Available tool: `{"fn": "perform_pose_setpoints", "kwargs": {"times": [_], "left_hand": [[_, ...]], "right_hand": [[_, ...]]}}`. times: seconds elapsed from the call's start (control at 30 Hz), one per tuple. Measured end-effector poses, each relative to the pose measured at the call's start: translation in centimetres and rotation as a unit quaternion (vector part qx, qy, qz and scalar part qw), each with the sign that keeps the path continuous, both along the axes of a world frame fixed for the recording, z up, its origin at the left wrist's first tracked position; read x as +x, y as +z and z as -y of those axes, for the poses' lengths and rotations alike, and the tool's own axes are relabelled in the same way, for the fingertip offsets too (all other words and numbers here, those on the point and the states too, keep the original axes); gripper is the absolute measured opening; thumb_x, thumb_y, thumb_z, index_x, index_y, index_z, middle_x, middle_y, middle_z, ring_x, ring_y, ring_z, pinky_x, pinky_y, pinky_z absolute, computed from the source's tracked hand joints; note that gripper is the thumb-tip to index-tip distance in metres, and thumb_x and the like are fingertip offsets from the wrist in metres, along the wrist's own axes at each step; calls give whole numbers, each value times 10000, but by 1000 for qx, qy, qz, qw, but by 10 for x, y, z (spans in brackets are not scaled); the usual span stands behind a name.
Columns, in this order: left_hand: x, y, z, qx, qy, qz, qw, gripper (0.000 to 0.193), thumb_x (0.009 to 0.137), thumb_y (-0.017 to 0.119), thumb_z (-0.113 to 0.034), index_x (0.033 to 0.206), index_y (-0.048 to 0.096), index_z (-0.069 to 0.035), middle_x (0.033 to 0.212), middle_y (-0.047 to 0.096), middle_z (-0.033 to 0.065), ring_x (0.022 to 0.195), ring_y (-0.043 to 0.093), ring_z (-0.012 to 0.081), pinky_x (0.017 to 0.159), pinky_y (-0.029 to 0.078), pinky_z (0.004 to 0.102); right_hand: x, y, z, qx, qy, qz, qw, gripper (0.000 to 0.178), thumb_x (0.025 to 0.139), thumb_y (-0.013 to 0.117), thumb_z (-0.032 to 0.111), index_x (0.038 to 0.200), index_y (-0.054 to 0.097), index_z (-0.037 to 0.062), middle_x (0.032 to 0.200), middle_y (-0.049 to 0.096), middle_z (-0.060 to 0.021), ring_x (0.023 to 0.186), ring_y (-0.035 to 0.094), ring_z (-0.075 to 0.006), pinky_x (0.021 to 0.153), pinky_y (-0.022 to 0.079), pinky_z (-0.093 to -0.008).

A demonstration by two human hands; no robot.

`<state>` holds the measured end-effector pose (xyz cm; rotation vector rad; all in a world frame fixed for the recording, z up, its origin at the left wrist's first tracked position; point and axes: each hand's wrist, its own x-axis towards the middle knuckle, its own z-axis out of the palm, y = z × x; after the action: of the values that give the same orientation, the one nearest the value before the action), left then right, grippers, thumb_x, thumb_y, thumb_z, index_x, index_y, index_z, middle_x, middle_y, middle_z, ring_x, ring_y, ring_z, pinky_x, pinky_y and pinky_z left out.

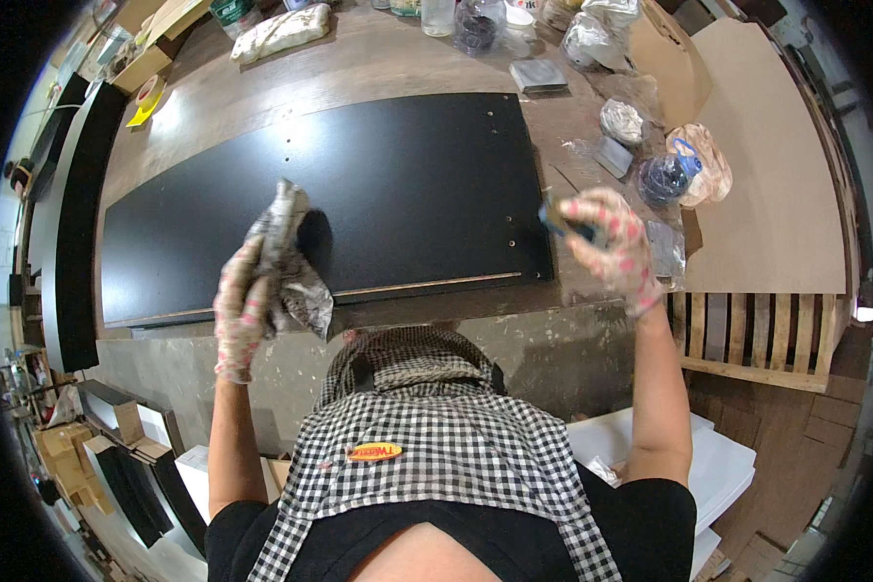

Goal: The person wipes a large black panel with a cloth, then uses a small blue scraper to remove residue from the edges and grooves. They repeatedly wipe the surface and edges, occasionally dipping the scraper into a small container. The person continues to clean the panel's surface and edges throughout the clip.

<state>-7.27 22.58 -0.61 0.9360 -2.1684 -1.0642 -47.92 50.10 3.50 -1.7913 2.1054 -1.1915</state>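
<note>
L hand (242, 301), 10 o'clock, clamped on grey rag (283, 247), bunched prob. for grip; R hand (613, 242), well apart, 2 o'clock, round small blurred dark item (553, 216). Blk panel (398, 184), 11 o'clock, flat, prob. for steadiness.

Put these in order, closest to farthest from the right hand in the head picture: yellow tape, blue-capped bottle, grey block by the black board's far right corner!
From the right hand:
1. Blue-capped bottle: just beyond, on the right.
2. Grey block: farther away, past the black board.
3. Yellow tape: way over on the left.
</note>
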Motion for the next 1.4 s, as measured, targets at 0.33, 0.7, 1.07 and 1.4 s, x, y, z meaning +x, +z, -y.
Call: {"fn": "perform_pose_setpoints", "kwargs": {"times": [0.33, 0.7, 1.07, 1.4], "left_hand": [[-179, -13, -111, -300, -386, 125, 863, 628, 740, 740, -272, 1337, 582, -159, 1470, 503, 115, 1384, 430, 384, 1162, 311, 558], [-80, -31, -68, -319, -255, 146, 901, 448, 791, 668, -228, 1237, 647, -186, 1407, 555, 126, 1324, 506, 365, 1091, 414, 536], [186, -60, 112, -324, 232, 152, 904, 310, 881, 560, -145, 1142, 713, -80, 1280, 636, 192, 1297, 524, 378, 1142, 345, 488], [374, -30, 271, -94, 625, 134, 763, 310, 991, 528, -215, 1184, 691, -34, 1060, 740, 158, 1031, 699, 271, 931, 518, 359]], "right_hand": [[-3, -70, 130, -8, 113, 568, 815, 480, 923, 727, 166, 1337, 551, 0, 1102, 602, -49, 976, 626, -136, 910, 556, -316], [9, -66, 125, -23, 45, 510, 859, 412, 943, 683, 125, 1315, 576, -16, 1185, 610, -100, 1047, 621, -179, 906, 594, -368], [-6, -95, 105, -60, -166, 355, 918, 413, 1002, 554, 163, 1352, 513, -53, 1248, 555, -138, 966, 628, -179, 858, 591, -335], [-37, -117, 93, -92, -273, 396, 872, 517, 949, 642, 283, 1364, 522, -1, 1242, 576, -127, 1050, 580, -207, 861, 551, -339]]}}
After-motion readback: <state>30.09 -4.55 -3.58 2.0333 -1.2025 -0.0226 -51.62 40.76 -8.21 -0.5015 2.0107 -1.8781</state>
